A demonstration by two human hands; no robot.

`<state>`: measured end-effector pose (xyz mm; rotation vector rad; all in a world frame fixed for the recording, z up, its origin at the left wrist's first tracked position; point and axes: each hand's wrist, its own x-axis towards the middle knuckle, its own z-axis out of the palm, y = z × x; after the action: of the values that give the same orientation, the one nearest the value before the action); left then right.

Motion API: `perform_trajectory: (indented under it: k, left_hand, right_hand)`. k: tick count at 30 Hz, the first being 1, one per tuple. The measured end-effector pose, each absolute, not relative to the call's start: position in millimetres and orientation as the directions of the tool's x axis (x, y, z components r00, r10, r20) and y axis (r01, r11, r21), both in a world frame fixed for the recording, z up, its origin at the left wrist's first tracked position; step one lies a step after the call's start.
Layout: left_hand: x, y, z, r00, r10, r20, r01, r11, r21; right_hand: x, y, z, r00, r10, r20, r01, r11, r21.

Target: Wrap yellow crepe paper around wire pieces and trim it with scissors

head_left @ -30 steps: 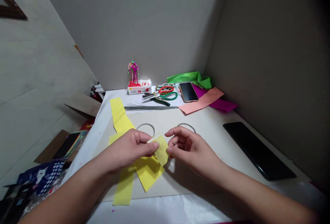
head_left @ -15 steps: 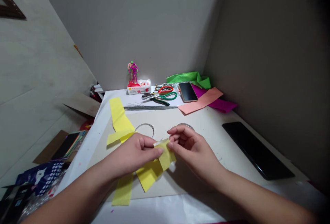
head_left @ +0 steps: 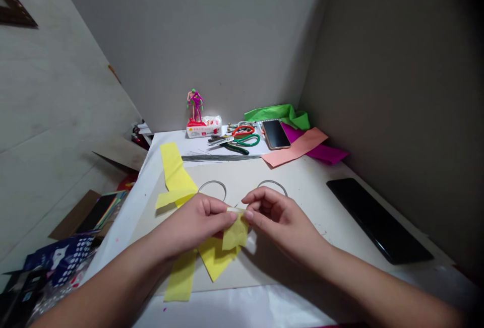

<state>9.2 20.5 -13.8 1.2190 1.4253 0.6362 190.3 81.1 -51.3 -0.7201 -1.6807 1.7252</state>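
Observation:
My left hand [head_left: 192, 224] and my right hand [head_left: 282, 222] meet at the middle of the board. Between their fingertips they pinch a small piece of yellow crepe paper [head_left: 235, 233], which hangs down from a thin pale strip [head_left: 235, 209] along its top. Longer yellow paper strips [head_left: 174, 173] lie under and beyond my left hand, and another yellow piece [head_left: 215, 260] lies below my hands. Two thin wire rings [head_left: 212, 188] [head_left: 271, 186] rest on the cream board [head_left: 291, 187], just past my fingers, partly hidden by them.
Beyond the board lie a bundle of thin wires [head_left: 221, 157], scissors [head_left: 245, 140], a phone [head_left: 276, 134], and green, pink and magenta paper [head_left: 295, 147]. A small figure stands on a white box [head_left: 200, 129]. A black tablet [head_left: 378, 219] lies at right; walls close two sides.
The small yellow piece has turned and now hangs below the pale strip instead of sticking out to the right. My hands have drawn slightly closer together around it.

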Motion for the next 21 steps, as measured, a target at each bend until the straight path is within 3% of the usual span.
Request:
perform_trajectory:
  k: [21]
  left_hand:
    - [9.1, 19.2, -11.5, 0.173, 0.867, -0.468, 0.271, 0.415, 0.869]
  right_hand:
    - [190.2, 80.2, -48.0, -0.651, 0.758, 0.043, -0.019, 0.04, -0.999]
